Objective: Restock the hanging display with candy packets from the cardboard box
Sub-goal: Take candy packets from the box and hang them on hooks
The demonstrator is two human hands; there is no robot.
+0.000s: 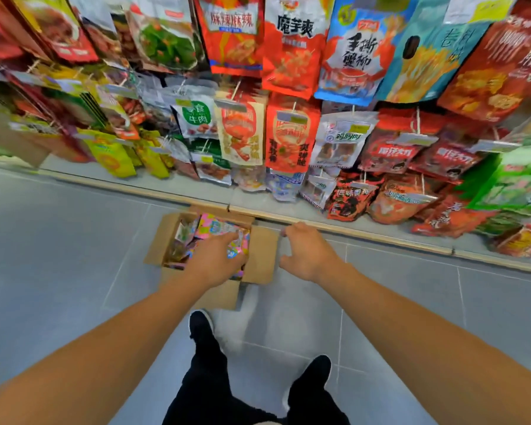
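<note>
While the open cardboard box [259, 256] sits on the floor:
Candy packets [218, 230]: inside box.
Left hand [215, 262]: fingers on packets, grip unclear.
Right hand [307, 251]: open, empty, just beside box.
Hanging display [288, 130]: behind box, snack bags crowding every hook.

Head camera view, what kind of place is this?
Most likely a shop aisle: rows of snack packets hang on pegs with price tags, above a tiled floor where an open cardboard box of candy packets sits.

Cardboard box [259, 256] on floor [59, 256], just before base ledge [350, 228] of hanging display [288, 87]. Candy packets [218, 231] in box. Left hand [216, 262] over packets; right hand [307, 251] beside box's right flap. Feet [201, 326] behind box.
</note>
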